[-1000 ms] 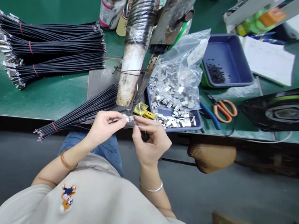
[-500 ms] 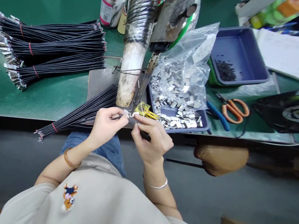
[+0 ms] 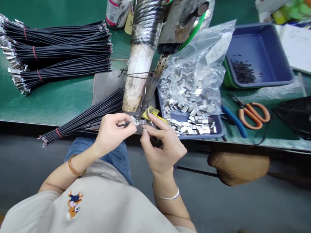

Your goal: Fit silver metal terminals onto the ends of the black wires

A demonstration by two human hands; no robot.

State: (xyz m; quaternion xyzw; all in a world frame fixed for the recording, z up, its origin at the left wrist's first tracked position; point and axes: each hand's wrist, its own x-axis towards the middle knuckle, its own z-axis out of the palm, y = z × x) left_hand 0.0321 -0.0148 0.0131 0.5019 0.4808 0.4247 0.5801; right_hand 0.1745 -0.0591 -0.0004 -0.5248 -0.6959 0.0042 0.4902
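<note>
Left hand [image 3: 111,133] is pinching half-hidden cable [image 3: 124,125] near hose [image 3: 147,24] masking bundled wires [image 3: 95,111]; whether right hand [image 3: 163,145] is pinching, I can't tell.

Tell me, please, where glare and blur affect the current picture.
Head view, centre right: glare whitens some of the loose silver metal clips and streaks the crumpled clear plastic bag; head view, right edge: the flat black object with a round grey part looks smeared; head view, centre: fine detail is unclear on the small silver metal piece beside the left fingers.
</note>
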